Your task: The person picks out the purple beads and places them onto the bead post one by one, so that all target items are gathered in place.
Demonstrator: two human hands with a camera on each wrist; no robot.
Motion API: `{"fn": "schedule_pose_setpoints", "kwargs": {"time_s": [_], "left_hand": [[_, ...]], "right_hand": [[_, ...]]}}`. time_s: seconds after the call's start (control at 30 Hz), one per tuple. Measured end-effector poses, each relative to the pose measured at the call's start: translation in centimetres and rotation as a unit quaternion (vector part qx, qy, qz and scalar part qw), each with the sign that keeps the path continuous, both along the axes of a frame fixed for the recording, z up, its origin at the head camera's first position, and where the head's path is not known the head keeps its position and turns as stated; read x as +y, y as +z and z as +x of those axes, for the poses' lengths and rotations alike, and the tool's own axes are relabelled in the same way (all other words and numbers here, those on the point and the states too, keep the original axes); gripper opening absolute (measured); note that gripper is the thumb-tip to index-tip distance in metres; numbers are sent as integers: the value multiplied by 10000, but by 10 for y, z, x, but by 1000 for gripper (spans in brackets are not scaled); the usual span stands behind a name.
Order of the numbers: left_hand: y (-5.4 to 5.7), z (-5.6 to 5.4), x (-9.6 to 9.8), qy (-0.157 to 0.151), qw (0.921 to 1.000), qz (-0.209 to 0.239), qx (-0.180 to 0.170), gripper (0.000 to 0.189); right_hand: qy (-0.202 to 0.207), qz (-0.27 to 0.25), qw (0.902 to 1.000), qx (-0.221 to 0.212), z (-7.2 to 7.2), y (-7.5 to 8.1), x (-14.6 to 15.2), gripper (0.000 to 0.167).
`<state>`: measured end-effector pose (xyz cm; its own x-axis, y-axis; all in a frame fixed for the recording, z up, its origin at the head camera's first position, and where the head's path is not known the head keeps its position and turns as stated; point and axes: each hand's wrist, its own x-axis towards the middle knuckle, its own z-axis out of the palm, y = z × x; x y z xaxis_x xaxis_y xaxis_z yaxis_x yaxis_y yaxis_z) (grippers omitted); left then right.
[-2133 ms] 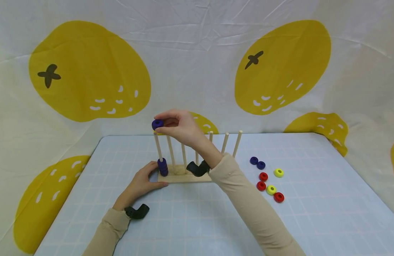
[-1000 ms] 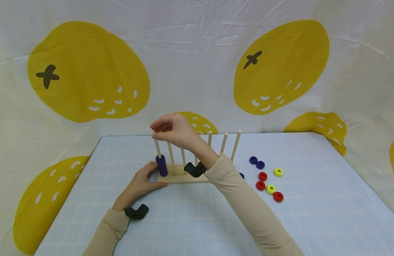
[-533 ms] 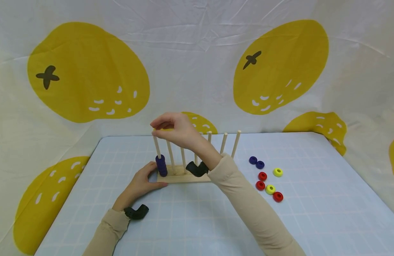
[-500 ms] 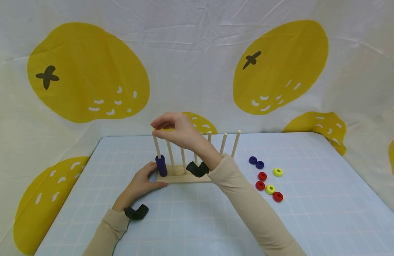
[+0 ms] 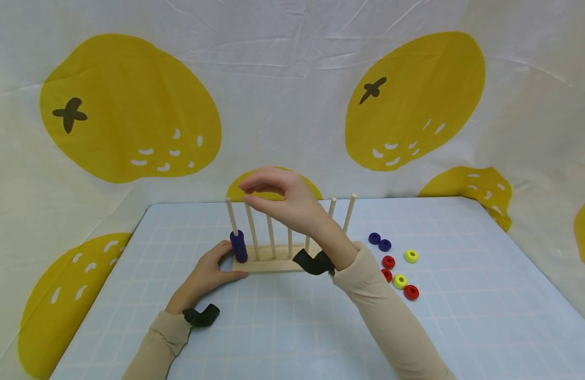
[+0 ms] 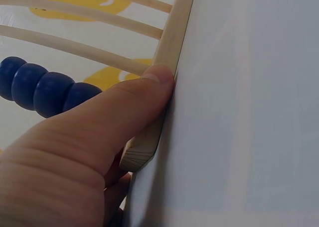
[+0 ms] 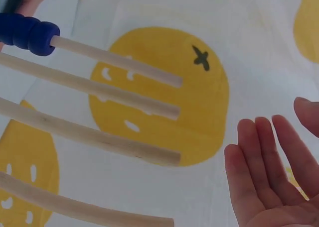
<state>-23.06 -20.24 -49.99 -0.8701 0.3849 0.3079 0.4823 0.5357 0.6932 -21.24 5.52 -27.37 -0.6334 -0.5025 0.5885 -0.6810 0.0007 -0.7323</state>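
A wooden peg rack (image 5: 268,265) stands on the table with a row of upright pegs. Dark blue beads (image 5: 238,246) are stacked at the foot of its leftmost peg, and the upper part of that peg is bare. My left hand (image 5: 212,273) grips the left end of the base; in the left wrist view the thumb (image 6: 124,100) lies along its front edge. Over the peg tops is my right hand (image 5: 285,198), its thumb and fingers apart and nothing between them. The right wrist view shows its fingers (image 7: 264,162) extended beside the peg ends. The right forearm hides part of the rack.
To the right of the rack lie loose beads: two dark blue beads (image 5: 380,241), several red beads such as one nearest the front (image 5: 411,292), and two yellow ones, the farther yellow bead (image 5: 411,256) apart from the rest. A fruit-patterned cloth (image 5: 283,95) hangs behind the table.
The right hand let a dark blue bead go onto the leftmost peg, and the stack there is taller. It has since drawn back rightward from the peg top. The left hand stays put.
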Motion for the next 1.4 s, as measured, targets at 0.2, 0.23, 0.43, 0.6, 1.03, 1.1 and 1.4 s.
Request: {"fn": "schedule_pose_setpoints", "kwargs": {"time_s": [0.2,0.23,0.43,0.6,1.03,1.1,1.4], "left_hand": [[-1,0,-1,7,10000,-42,14,69],[-1,0,-1,13,10000,-46,0,70],[0,0,0,22,9999,-81,-93,72],[1,0,1,28,9999,-95,-103,73],[4,3,2,53,9999,-60,-67,72],[4,2,2,53,9999,-72,-80,72],[4,2,2,71,9999,-36,-95,71]], "right_hand": [[78,-310,9990,315,14,-1,17,21],[68,-322,9988,365,17,-1,21,21],[-43,-408,9981,469,29,-7,42,22],[-138,-416,9980,445,37,-13,60,22],[-428,-361,9963,659,41,-28,104,31],[-537,-390,9960,602,41,-28,112,32],[-1101,-759,9907,261,41,-27,147,26]]}}
